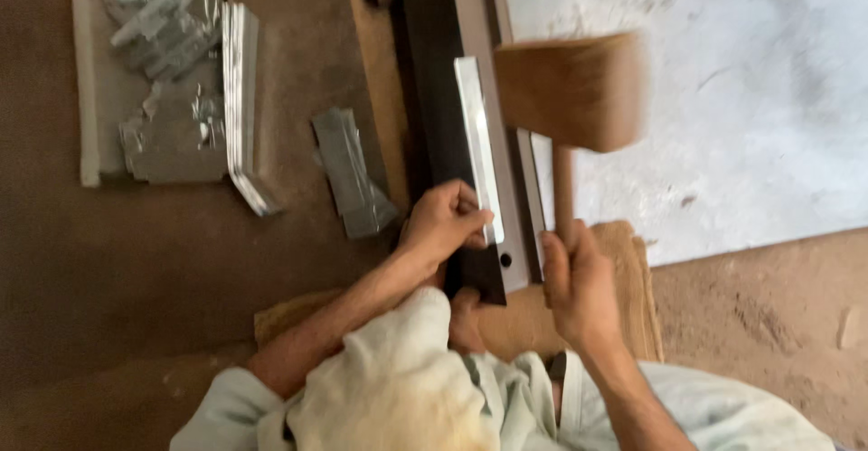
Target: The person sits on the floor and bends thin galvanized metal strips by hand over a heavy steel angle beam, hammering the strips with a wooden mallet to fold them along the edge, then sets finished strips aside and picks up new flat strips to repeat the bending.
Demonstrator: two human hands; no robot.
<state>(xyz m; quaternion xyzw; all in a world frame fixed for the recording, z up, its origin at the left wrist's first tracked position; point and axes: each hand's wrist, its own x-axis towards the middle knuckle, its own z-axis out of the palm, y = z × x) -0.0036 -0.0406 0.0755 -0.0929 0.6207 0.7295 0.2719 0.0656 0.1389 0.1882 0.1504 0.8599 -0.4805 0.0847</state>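
Head view: left hand (443, 225) pins thin shiny metal strip (477, 148) on dark steel angle bar (434, 98); right hand (579, 288) grips big wooden mallet (574, 89). Strike flat, fingers well clear.

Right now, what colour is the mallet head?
Light brown wood; the mallet head shows, slightly blurred, in the head view.

strip (477, 144) on bar (434, 98) | mallet (574, 89) right | stack (172, 80) far left
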